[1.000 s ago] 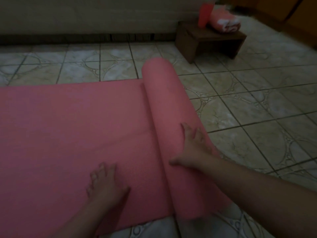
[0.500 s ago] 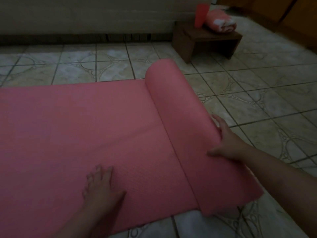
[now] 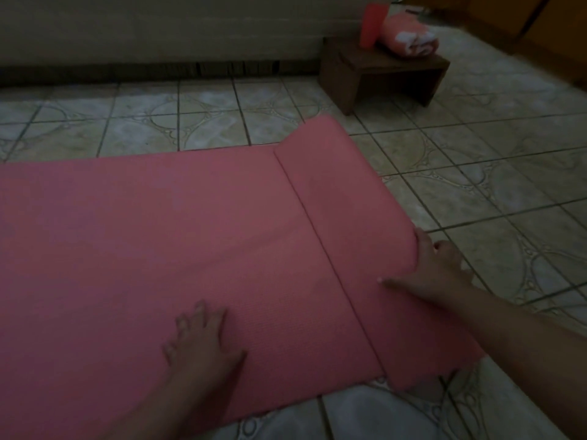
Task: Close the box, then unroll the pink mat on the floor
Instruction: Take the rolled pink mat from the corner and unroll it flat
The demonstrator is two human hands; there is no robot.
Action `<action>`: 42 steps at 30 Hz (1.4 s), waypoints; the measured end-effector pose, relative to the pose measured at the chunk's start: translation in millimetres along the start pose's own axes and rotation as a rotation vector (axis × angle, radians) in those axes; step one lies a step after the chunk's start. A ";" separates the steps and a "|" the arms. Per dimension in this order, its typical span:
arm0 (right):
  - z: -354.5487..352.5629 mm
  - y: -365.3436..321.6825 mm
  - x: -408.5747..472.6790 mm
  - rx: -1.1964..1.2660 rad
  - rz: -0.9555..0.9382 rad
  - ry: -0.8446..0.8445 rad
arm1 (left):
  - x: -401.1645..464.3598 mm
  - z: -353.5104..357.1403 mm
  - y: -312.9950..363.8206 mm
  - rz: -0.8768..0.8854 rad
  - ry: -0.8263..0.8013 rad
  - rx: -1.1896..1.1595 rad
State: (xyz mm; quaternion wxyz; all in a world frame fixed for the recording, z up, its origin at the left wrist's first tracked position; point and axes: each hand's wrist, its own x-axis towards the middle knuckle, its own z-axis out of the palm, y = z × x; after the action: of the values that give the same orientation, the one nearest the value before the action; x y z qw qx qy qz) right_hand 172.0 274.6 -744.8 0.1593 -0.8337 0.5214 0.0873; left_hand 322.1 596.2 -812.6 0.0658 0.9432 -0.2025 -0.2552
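The pink mat (image 3: pixel 143 242) lies mostly flat across the tiled floor, with a thin roll (image 3: pixel 346 198) still wound at its right end. My right hand (image 3: pixel 435 268) rests on the near right side of that roll, palm down, fingers spread over its far edge. My left hand (image 3: pixel 200 338) presses flat on the unrolled part near the front edge, fingers apart. No box is in view.
A low dark wooden stool (image 3: pixel 381 74) stands at the back right with a red cup (image 3: pixel 371 23) and a rolled pink-and-white towel (image 3: pixel 409 39) on it. A pale sofa base (image 3: pixel 158 33) runs along the back. Bare tiled floor (image 3: pixel 492 185) stretches to the right of the roll.
The roll has travelled to the right and grown thinner, leaving more mat flat. My right hand moved right with it. My left hand stayed pressed on the mat.
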 end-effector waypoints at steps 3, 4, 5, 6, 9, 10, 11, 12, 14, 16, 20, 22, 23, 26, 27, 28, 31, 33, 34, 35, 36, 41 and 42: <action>12.2 -11.5 -7.1 -0.158 -0.042 0.003 | 2.7 -0.8 9.7 -0.033 -0.021 -0.021; 16.3 -14.2 -8.8 -0.172 -0.044 -0.019 | 3.7 -0.5 12.2 -0.040 -0.029 -0.023; 19.9 -15.6 -9.3 -0.170 -0.040 -0.033 | 4.2 0.2 14.1 -0.043 -0.037 -0.020; 21.9 -16.9 -9.9 -0.168 -0.032 -0.039 | 4.6 0.7 15.1 -0.045 -0.043 -0.017; 28.4 -21.7 -12.8 -0.277 -0.079 -0.027 | 4.9 1.6 15.0 -0.046 -0.043 -0.017; 31.2 -24.3 -15.7 -0.310 -0.106 -0.021 | 5.2 2.0 14.7 -0.046 -0.041 -0.018; 35.0 -26.6 -18.6 -0.332 -0.129 -0.026 | 5.2 2.4 14.3 -0.045 -0.039 -0.018; 38.5 -29.4 -21.7 -0.346 -0.143 -0.043 | 4.9 2.9 14.0 -0.044 -0.038 -0.015; 45.6 -33.7 -25.2 -0.370 -0.146 -0.095 | 3.6 3.4 14.0 -0.039 -0.037 -0.004; 50.4 -37.7 -26.2 -0.385 -0.125 -0.133 | 2.7 4.0 14.1 -0.037 -0.035 0.001; 63.1 -46.1 -27.9 -0.337 -0.134 -0.176 | 2.5 3.4 11.9 -0.031 -0.034 -0.005; 69.3 -48.9 -29.1 -0.307 -0.165 -0.198 | 2.5 4.1 9.4 -0.020 -0.032 -0.019; 70.9 -49.3 -28.8 -0.298 -0.175 -0.202 | 2.5 4.2 7.9 -0.015 -0.032 -0.023; 72.3 -48.5 -26.3 -0.287 -0.175 -0.212 | 3.1 3.6 4.4 0.002 -0.051 -0.029; 73.9 -48.1 -26.2 -0.290 -0.171 -0.218 | 3.1 3.1 3.8 0.006 -0.058 -0.034; 75.5 -48.1 -26.5 -0.297 -0.175 -0.219 | 3.1 2.4 3.5 0.009 -0.061 -0.034; 79.9 -50.5 -29.0 -0.284 -0.223 -0.211 | 2.1 1.4 2.2 0.030 -0.059 -0.015; 76.4 -53.4 -30.9 -0.312 -0.281 -0.199 | 0.7 1.4 0.6 0.045 -0.055 -0.019; 72.2 -54.2 -31.6 -0.356 -0.317 -0.194 | 0.2 1.7 -0.3 0.050 -0.055 -0.027; 68.2 -54.2 -30.6 -0.400 -0.352 -0.188 | -0.3 2.1 -1.1 0.052 -0.054 -0.031; 63.9 -53.6 -29.4 -0.435 -0.368 -0.174 | -0.7 2.4 -1.9 0.053 -0.053 -0.031; 47.2 -42.4 -12.7 -0.552 -0.311 -0.073 | -1.4 3.5 -2.5 0.057 -0.042 -0.040; 43.1 -38.7 -9.2 -0.569 -0.306 -0.052 | -1.6 3.8 -2.4 0.057 -0.040 -0.037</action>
State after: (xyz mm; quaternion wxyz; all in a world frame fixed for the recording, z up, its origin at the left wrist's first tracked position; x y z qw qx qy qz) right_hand 203.6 313.4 -775.4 -0.0555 -0.9110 0.3404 0.2260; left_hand 319.8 598.9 -815.7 0.0865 0.9303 -0.2258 -0.2758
